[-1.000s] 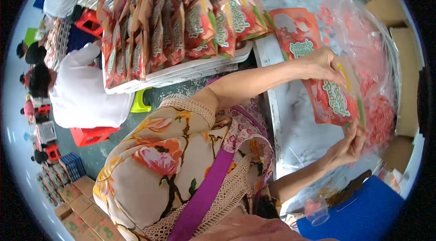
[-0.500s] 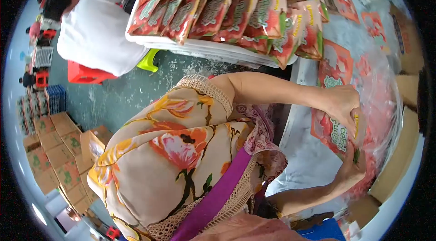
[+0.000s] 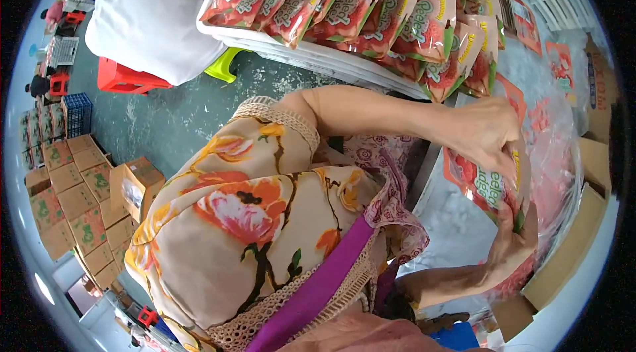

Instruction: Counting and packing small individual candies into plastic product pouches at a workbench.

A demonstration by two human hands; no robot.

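My left hand (image 3: 483, 133), the upper one in view, is closed on the top edge of a red plastic pouch (image 3: 489, 185) with pale lettering and green corners. Lower down, my right hand (image 3: 513, 229) grips the same pouch near its bottom corner, thumb on its printed face. The pouch is tilted above a pale table surface (image 3: 444, 219); part of it is hidden by my fingers. Right beside my hands lies clear plastic film (image 3: 563, 146) with red packaging showing through.
Many filled red pouches (image 3: 371, 7) are heaped in a white crate (image 3: 311, 60) beyond my left forearm. A co-worker in a white top (image 3: 142, 20) sits on a red stool (image 3: 122, 77) at the upper left. Cardboard cartons (image 3: 86, 199) are stacked at left; a carton flap (image 3: 570, 246) edges the right.
The view has shifted, so the heaped crate sits farther right. Both hands keep hold of the pouch, which appears slightly higher in the picture.
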